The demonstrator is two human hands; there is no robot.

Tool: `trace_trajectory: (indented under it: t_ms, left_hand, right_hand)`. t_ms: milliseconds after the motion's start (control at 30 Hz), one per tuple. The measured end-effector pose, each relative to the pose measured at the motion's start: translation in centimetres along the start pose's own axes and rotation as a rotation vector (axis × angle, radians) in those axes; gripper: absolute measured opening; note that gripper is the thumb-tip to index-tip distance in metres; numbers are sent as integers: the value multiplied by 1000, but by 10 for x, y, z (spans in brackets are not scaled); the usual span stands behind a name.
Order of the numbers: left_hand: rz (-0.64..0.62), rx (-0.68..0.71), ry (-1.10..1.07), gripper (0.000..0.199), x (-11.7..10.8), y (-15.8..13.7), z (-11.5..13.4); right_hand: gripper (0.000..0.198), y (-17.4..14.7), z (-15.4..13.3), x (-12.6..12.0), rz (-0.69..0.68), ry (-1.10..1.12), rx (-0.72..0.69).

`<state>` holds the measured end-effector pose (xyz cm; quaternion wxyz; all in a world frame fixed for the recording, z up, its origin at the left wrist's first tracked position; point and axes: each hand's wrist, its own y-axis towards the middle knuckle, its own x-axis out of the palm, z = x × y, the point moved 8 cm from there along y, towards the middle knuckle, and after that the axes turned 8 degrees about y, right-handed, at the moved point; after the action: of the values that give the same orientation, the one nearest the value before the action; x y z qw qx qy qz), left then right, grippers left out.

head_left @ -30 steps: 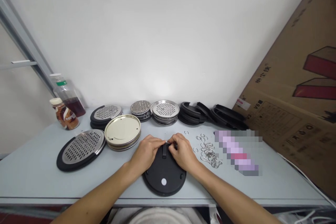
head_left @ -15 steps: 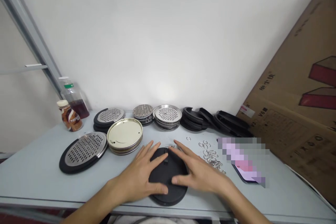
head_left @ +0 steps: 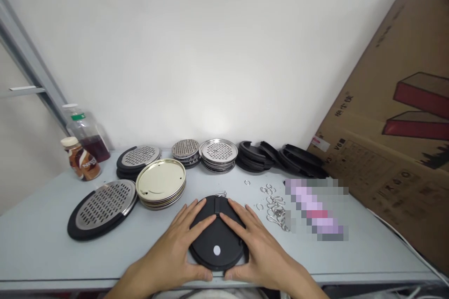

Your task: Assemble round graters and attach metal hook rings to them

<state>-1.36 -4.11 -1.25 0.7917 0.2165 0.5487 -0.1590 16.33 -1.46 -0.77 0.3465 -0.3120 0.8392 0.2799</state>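
A round black case lies flat at the table's front edge. It has a short black strap, a metal ring and clip at its far end, and a white round dot near its front. My left hand clasps its left side, fingers spread over the far left rim and thumb at the near edge. On the opposite side my right hand mirrors this, index finger near the strap and thumb by the near rim. The underside of the case is hidden.
Loose metal rings and clips lie right of the case, near a blurred phone. Gold lids, perforated metal discs and black rims stand along the wall. Bottles are left, a large carton right.
Both hands have moved outward from the top of the case to its sides, thumbs now at the near edge. The white dot shows. The view has shifted slightly right.
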Motion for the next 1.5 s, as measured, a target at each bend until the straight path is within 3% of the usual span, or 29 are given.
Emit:
trace_trajectory:
  t_ms: [333, 667, 800, 900, 1100, 1233, 1333, 1400, 1500]
  left_hand:
    - [19, -51, -40, 98, -3, -2, 0]
    - [76, -21, 0, 89, -9, -2, 5]
    - [253, 131, 100, 63, -24, -1, 22]
    - [370, 275, 165, 57, -34, 1, 40]
    - [381, 342, 75, 55, -47, 18, 54]
    - [421, 226, -123, 47, -56, 25, 43]
    - [493, -69, -303, 29, -67, 25, 17]
    - [548, -285, -449, 28, -77, 20, -4]
    - [680, -468, -667, 40, -101, 6, -31]
  right_hand:
    - [101, -2, 3, -1, 104, -1, -2]
    - [100, -3, 4, 0, 80, 24, 12]
    - [99, -3, 11, -3, 87, 82, 79]
    - [93, -3, 14, -10, 146, 156, 99]
    - [81, -7, 23, -25, 305, 314, 71]
    - [95, -11, 34, -25, 383, 376, 157]
    - [105, -12, 37, -21, 381, 370, 232]
    - [100, -10, 36, -18, 334, 298, 279]
    - [86, -5, 33, -9, 172, 110, 325]
